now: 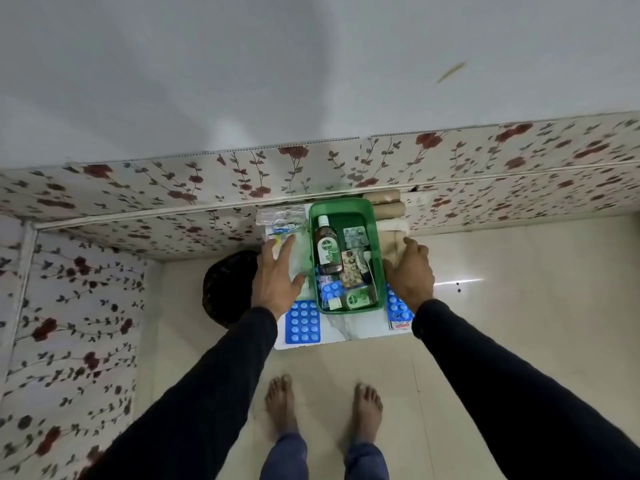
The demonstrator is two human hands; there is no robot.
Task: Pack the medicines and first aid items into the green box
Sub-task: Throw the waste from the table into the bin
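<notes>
Your green box sits on the small white worktop against the floral wall, and it's well filled: a brown Dettol bottle lies along its left side, a silver blister strip beside it, a small green tub at the near end. Your left hand hovers spread wide just left of the box, fingers splayed, gripping nothing. Your right hand is curled at the box's right wall; I can't tell whether it's holding anything. A blue tablet strip lies outside, near left, another blue strip under your right wrist.
</notes>
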